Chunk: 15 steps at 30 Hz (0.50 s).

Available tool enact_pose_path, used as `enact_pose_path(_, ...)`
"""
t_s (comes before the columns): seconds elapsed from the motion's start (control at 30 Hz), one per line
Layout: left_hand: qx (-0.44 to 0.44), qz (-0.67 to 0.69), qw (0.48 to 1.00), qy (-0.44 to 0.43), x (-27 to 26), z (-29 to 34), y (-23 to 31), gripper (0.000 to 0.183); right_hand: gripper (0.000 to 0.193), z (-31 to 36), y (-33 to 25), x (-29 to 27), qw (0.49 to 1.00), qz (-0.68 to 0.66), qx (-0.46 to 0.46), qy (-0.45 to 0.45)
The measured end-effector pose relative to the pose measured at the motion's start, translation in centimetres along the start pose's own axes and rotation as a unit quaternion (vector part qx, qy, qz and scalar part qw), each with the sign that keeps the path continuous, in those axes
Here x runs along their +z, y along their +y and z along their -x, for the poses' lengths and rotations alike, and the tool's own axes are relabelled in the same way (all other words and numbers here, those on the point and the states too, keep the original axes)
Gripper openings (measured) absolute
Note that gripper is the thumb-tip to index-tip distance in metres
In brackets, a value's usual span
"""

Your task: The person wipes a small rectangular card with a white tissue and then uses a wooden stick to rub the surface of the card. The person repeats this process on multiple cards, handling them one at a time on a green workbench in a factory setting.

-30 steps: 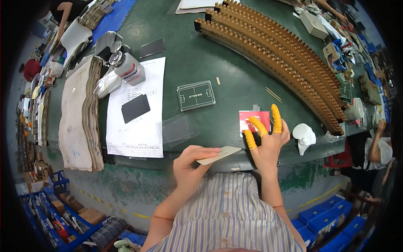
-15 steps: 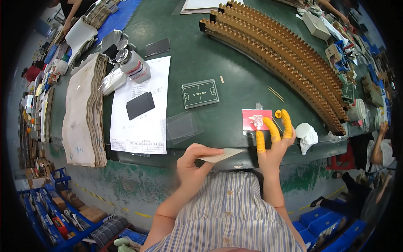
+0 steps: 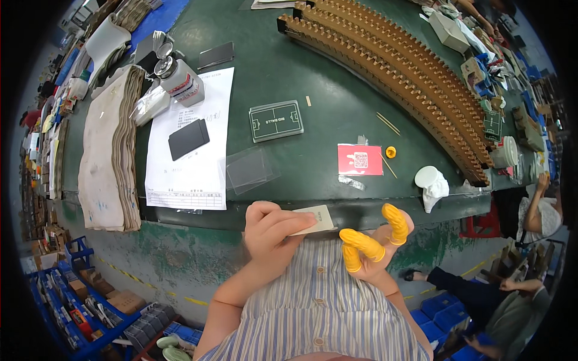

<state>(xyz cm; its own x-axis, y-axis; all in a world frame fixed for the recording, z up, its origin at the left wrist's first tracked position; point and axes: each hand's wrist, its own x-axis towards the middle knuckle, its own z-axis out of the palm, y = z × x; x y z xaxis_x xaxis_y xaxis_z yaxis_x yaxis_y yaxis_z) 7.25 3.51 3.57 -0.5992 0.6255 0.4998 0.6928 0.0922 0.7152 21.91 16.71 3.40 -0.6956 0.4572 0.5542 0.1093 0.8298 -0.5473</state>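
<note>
My left hand (image 3: 268,231) pinches a small cream card (image 3: 323,219) between thumb and fingers, just off the table's front edge. To its right is my right hand (image 3: 385,249), with yellow finger cots on several fingers. Those fingers are apart and hold nothing; a gap separates them from the card. On the table beyond lie a red card (image 3: 350,166) with a square white code, a loose yellow finger cot (image 3: 391,152) and thin wooden sticks (image 3: 388,123). A stack of green cards (image 3: 276,122) with a white pitch drawing lies farther left.
Long slotted wooden racks (image 3: 385,75) curve across the right side. A white cloth with a round top (image 3: 431,185) sits near the front edge. To the left are a printed sheet (image 3: 186,191), dark cards (image 3: 189,140), clear sheets (image 3: 248,170), a pump bottle (image 3: 183,86) and stacked stained sheets (image 3: 105,156).
My right hand has drawn back from the red card, down toward the card in my left hand, its fingers bending. The cream card has turned to show more of its face. The view has shifted slightly.
</note>
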Motion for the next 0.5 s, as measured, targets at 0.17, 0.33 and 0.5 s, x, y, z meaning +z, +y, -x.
enact_pose_path(0.17, 0.038, -0.039, 0.999, 0.008, -0.19, -0.09, 0.31, 0.035, 0.028, -0.19, -0.14, 0.05, 1.000, 0.028, -0.002, 0.000)
enact_pose_path(0.33, 0.040, -0.054, 0.998, 0.008, -0.16, 0.33, -0.09, 0.036, 0.028, -0.23, -0.05, 0.12, 1.000, 0.023, -0.010, -0.003)
enact_pose_path(0.5, 0.039, -0.058, 0.998, 0.003, -0.19, 0.15, -0.02, 0.036, 0.027, -0.54, -0.27, 0.20, 0.999, 0.035, -0.008, -0.006)
